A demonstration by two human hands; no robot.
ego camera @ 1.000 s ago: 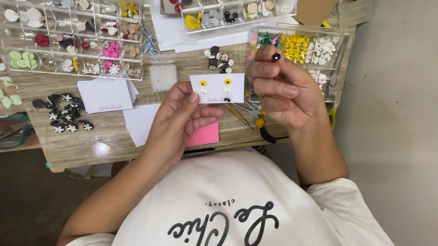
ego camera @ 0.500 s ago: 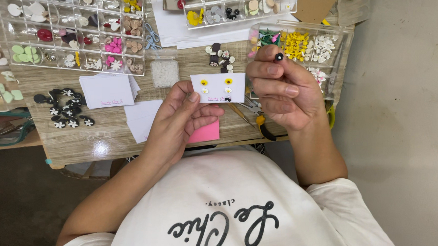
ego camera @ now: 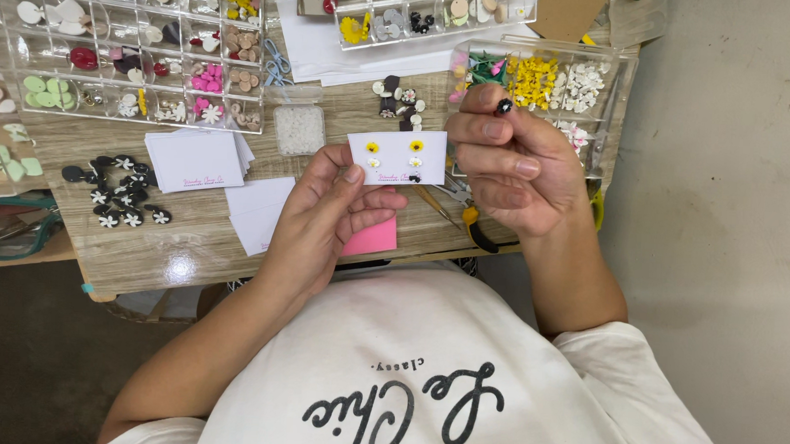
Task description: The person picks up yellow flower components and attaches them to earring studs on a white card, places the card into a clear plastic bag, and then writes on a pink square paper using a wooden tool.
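Now, from the head camera: the left hand [ego camera: 329, 215] is pinched on a small white earring card [ego camera: 396, 157], thumb on its face, fingers curled behind, holding it just above the wooden table [ego camera: 172, 248]. The card lies with its long axis left to right, face up toward the camera, with yellow flower studs along its top row and smaller pale and dark pieces under them. The right hand [ego camera: 513, 169] sits just beside the card's right edge, fingers drawn together, thumb and forefinger clamped on a tiny dark bead [ego camera: 505, 105] raised in front of the clear compartment box [ego camera: 614, 89] of yellow and white flowers. A pink card [ego camera: 372, 239] lies under the left hand.
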